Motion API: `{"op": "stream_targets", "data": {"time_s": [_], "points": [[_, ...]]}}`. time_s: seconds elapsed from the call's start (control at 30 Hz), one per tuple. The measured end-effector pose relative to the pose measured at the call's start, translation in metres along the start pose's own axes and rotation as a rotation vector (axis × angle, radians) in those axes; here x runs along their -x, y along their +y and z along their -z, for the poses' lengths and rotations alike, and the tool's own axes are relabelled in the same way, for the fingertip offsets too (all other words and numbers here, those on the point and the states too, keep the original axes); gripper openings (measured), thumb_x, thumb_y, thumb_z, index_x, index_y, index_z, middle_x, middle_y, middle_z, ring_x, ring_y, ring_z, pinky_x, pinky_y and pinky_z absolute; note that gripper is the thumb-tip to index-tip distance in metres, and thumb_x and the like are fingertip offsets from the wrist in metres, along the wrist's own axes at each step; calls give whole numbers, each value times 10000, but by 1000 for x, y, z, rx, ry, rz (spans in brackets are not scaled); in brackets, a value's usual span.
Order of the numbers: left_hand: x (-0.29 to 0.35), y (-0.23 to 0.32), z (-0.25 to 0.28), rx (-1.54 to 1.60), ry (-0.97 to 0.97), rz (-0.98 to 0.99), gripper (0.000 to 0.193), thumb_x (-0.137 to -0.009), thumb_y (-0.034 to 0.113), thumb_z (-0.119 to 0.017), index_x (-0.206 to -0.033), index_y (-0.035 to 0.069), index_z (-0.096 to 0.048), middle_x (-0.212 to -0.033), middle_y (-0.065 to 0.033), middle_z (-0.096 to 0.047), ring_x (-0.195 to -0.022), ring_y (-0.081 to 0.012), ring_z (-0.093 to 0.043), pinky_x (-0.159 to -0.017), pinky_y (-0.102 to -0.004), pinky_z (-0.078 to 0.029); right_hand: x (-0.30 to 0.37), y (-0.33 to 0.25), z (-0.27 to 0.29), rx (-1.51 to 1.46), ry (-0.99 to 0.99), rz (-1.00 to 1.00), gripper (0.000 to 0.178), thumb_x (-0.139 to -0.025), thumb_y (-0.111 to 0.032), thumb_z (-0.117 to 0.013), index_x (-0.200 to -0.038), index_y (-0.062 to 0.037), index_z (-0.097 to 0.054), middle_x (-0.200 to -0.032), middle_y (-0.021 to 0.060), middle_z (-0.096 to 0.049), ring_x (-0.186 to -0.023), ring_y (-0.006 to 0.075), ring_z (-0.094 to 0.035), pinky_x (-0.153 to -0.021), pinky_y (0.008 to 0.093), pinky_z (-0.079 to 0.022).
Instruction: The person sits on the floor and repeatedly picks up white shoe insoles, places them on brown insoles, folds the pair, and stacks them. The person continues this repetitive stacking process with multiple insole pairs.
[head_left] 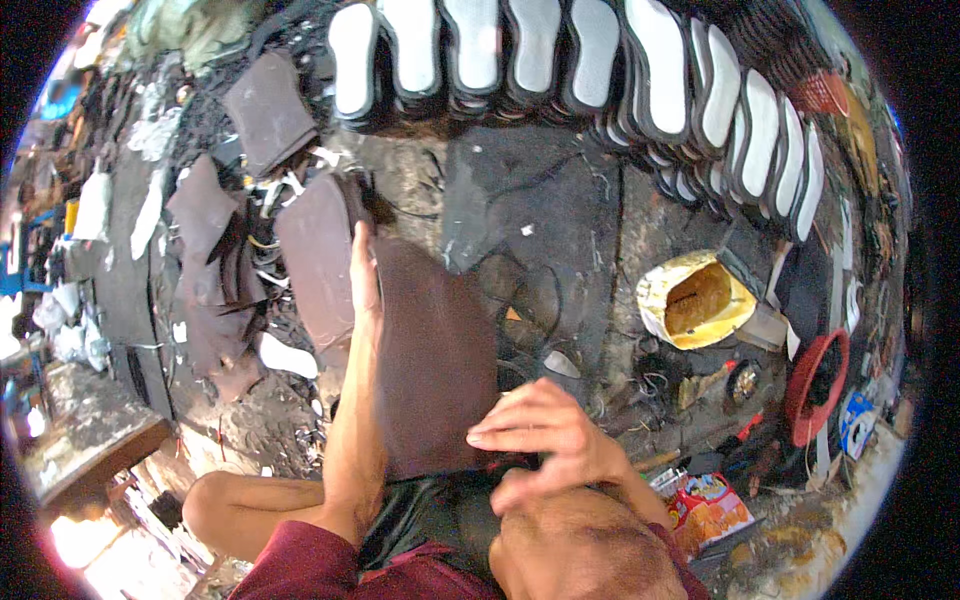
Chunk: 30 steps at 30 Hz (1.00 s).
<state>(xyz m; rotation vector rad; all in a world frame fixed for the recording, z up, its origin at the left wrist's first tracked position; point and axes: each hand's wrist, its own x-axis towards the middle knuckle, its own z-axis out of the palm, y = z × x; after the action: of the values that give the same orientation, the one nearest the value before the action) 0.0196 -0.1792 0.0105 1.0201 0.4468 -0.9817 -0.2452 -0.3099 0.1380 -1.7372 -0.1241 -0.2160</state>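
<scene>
A brown, roughly rectangular sheet (437,350) lies over my lap, its surface slightly blurred. Along its left edge my left hand (367,285) is stretched out straight, seen edge-on and touching the sheet; its thumb is hidden. My right hand (545,432) hovers at the lower right corner of the sheet with loosely bent fingers, the thumb apart from them. It is open, and nothing shows between the fingers. Just left of my left hand lies a stack of similar brown sheets (315,260).
Stacks of shoe insoles (533,45) with white tops and dark edges curve along the far side. More brown pieces (270,110) lie at left. On the right are a yellow-lined container (700,300), a red ring (817,390) and a colourful packet (708,512). A wooden ledge (95,465) stands lower left.
</scene>
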Motion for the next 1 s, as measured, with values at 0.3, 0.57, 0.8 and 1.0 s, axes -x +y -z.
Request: {"op": "stream_targets", "data": {"time_s": [0.3, 0.57, 0.8, 1.0], "points": [[94, 0, -93, 410, -773, -30, 727, -900, 800, -368, -1023, 102, -536, -927, -69, -542, -991, -243, -505, -860, -397, -439, -86, -13, 51, 245, 347, -212, 269, -774, -205, -843, -926, -24, -715, -896, 112, -720, -842, 280, -705, -786, 349, -547], [146, 20, -52, -964, -527, -559, 443, -856, 130, -800, -1236, -16, -626, -1159, -95, -695, -1062, -128, -623, -944, -320, -493, -68, -33, 48, 511, 314, 299, 221, -701, -115, -859, -837, -121, -685, -917, 59, -695, -657, 212, -614, -606, 309, -474], [170, 23, -66, -1129, -561, -658, 631, -965, 153, -660, -1500, -15, -370, -1361, -196, -599, -1277, -207, -533, -1062, -356, -415, -60, -38, 45, 456, 468, 74, 214, -754, -169, -839, -875, -95, -679, -1010, 71, -740, -869, 262, -706, -743, 358, -535], [173, 8, -73, -861, -475, -415, 465, -1028, 177, -559, -1436, -28, -470, -1289, -102, -636, -1161, -172, -585, -1034, -321, -433, -59, -39, 43, 99, 498, -454, 273, -818, -148, -805, -1042, -18, -721, -1028, 110, -742, -916, 190, -719, -821, 316, -558]]}}
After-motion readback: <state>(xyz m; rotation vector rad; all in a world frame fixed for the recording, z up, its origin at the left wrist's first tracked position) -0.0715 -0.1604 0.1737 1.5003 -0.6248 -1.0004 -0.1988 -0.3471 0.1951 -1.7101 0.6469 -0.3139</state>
